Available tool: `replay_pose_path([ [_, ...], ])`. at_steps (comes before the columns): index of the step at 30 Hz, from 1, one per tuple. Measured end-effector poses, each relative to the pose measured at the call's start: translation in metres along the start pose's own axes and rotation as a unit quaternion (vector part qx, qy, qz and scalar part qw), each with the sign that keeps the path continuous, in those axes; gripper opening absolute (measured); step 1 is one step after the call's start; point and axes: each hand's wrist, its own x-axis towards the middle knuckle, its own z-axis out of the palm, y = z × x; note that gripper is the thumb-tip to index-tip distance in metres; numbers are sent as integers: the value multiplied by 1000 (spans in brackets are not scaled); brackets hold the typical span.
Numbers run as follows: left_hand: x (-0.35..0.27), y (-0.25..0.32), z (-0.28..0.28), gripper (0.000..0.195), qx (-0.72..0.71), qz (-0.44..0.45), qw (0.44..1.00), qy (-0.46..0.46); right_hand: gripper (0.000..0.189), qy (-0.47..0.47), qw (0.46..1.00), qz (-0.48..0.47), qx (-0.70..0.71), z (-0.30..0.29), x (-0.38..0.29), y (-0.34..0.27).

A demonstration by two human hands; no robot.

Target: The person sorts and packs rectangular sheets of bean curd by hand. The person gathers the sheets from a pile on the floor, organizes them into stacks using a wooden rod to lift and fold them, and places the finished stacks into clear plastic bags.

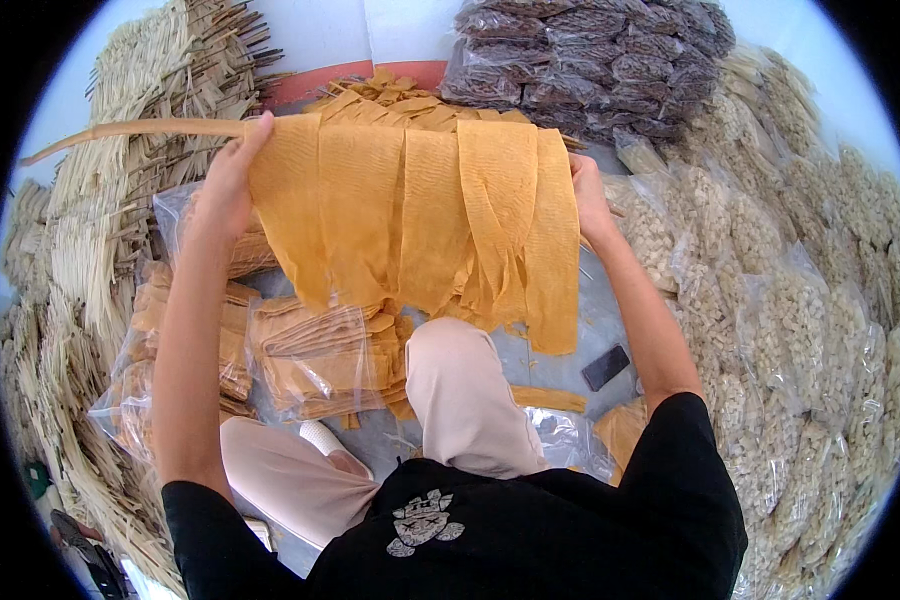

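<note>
Several wide orange-brown sheets point(360, 210) of thin, wrinkled material hang side by side over a long flat strip point(157, 127), whose free end sticks out to the left. My left hand point(232, 180) grips the strip and the leftmost sheet's top edge. At the right end of the row, my right hand point(591, 196) is closed around the other end; its fingertips are partly hidden behind the rightmost sheet. The sheets hang down in front of my knee, overlapping at the right. Behind them lies a heap of similar orange sheets point(390, 101).
Clear plastic bags of folded orange sheets point(315, 352) lie at the left, below my arm. A dark phone point(605, 367) rests on the grey floor. Pale strips point(97, 210) are stacked at the left, bagged pale pieces point(780, 322) at the right, bagged dark bundles point(592, 60) at the back.
</note>
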Motion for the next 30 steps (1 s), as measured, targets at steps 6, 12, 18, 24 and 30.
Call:
replay_pose_path([
  [6, -21, -38, -12, 50, 205, 40, 973, 96, 32, 13, 999, -4, -41, 5, -5, -3],
  [12, -31, -46, 0, 49, 112, -33, 993, 20, 31, 5, 999, 7, -44, 9, -3, 8],
  [18, -26, -45, 16, 47, -57, -84, 989, -107, 34, -5, 999, -51, -15, 19, 11, 4],
  [24, -28, -43, 40, 48, -234, -65, 954, -178, 32, -12, 994, -98, -42, 21, 15, -10],
  [30, -7, -36, 35, 47, -342, -42, 939, 25, 28, -31, 996, -74, 26, 29, 22, -6],
])
